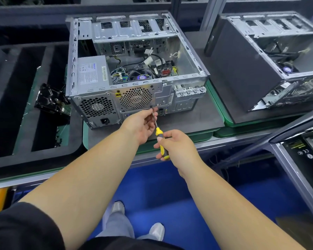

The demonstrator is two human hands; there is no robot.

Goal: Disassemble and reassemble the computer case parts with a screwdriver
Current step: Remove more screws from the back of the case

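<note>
An open grey computer case (134, 69) lies on its side on a dark mat, its rear panel with two fan grilles facing me. My right hand (177, 147) grips the yellow-and-black handle of a screwdriver (161, 141). Its thin shaft slants up to the rear panel, with the tip at the lower right corner of the round fan grille (135, 99). My left hand (143, 123) pinches the shaft just below the tip. Whether a screw sits at the tip is too small to tell.
A black drive (51, 100) lies to the left of the case on a green tray edge. A second open case (271, 56) stands at the right. Dark foam trays (16, 105) fill the left side. The metal bench edge (224, 141) runs below my hands.
</note>
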